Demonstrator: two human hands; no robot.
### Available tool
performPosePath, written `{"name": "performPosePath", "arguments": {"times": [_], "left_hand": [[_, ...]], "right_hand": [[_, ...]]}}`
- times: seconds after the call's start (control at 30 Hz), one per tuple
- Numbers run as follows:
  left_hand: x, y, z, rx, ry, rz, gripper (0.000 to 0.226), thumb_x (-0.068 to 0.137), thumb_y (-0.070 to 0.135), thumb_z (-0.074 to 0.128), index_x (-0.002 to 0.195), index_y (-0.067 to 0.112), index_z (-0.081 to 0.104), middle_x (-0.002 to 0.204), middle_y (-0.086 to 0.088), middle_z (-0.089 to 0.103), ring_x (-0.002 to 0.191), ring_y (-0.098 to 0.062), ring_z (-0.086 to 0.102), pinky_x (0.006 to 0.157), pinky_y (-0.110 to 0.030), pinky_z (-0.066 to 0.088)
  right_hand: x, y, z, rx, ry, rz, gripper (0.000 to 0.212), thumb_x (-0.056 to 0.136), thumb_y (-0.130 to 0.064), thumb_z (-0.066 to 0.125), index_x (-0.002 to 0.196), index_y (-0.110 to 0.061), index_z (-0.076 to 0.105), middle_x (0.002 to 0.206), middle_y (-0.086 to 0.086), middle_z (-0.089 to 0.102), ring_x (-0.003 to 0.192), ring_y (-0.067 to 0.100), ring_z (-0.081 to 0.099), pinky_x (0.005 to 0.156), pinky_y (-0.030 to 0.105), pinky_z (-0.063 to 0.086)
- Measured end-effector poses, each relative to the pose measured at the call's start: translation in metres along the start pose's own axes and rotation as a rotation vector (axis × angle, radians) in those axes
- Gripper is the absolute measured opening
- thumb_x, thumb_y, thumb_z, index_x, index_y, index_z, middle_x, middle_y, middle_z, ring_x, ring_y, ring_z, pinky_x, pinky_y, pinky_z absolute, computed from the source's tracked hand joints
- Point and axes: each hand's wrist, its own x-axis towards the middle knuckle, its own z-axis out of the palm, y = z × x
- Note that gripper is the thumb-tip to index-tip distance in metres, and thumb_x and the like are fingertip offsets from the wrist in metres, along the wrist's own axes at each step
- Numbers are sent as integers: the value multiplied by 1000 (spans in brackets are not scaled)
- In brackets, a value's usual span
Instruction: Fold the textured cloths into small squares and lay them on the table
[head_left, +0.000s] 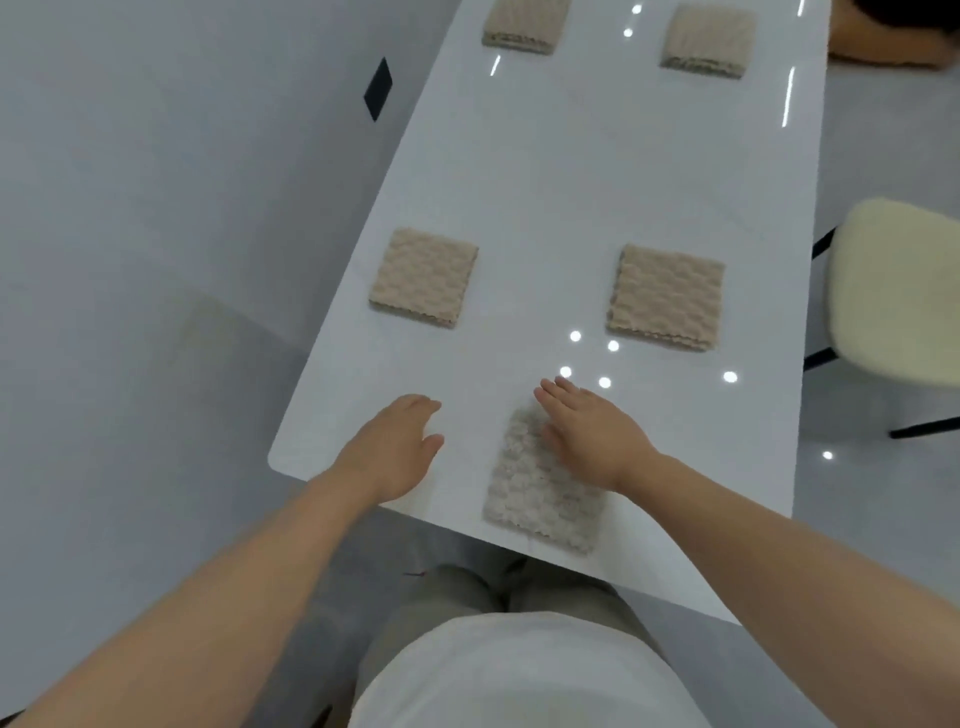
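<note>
A folded grey-beige textured cloth (540, 493) lies at the near edge of the white table (571, 171). My right hand (592, 431) lies flat over its far right corner, fingers straight. Left of the cloth, my left hand (395, 441) hovers over or rests on the bare tabletop, fingers relaxed and holding nothing. Two folded beige squares lie mid-table, one at the left (423, 278) and one at the right (666, 296). Two more folded squares sit at the far end, left (524, 23) and right (709, 39).
A cream-cushioned chair (893, 291) with black legs stands to the right of the table. A black rectangle (378, 88) lies on the grey floor to the left. Ceiling lights reflect on the glossy tabletop. Another person's head and shoulder (893, 31) show at the top right.
</note>
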Motion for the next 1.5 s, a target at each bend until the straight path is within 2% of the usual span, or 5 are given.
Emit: {"name": "performPosePath", "arguments": {"times": [0.47,0.63,1.07,1.3,1.5], "left_hand": [[174,-83,-111,482,97,461,67,86,-7,62,150,3,44,162,-21,33,145,-39,39,113,-49,42],[217,-100,-105,650,93,679,71,95,8,37,161,1,12,169,-20,8,157,-37,10,127,-47,17],[284,-92,-120,669,102,792,69,102,20,31,160,5,-3,170,-14,-3,158,-29,-6,129,-42,2],[287,-90,-135,431,311,947,66,108,42,29,156,-3,32,166,-19,26,156,-32,20,126,-47,22],[324,-104,-140,616,149,815,88,102,66,15,162,2,4,171,-15,-1,158,-26,-5,129,-44,7]], "right_hand": [[161,-74,-45,-25,115,293,59,107,-15,32,161,-5,10,170,13,8,157,29,6,127,40,11],[215,-102,-36,-103,38,368,63,105,-14,22,160,-2,-5,169,15,-8,156,31,-10,127,45,1],[262,-82,-43,-131,11,473,63,104,-21,13,160,-4,-10,169,13,-14,156,28,-15,127,47,-3],[259,-75,-43,-124,398,405,66,99,-41,26,148,-2,48,158,15,41,151,30,31,123,51,24],[277,-47,-47,-60,160,363,80,104,-59,24,162,-8,1,170,8,-5,157,21,-9,127,48,-3]]}}
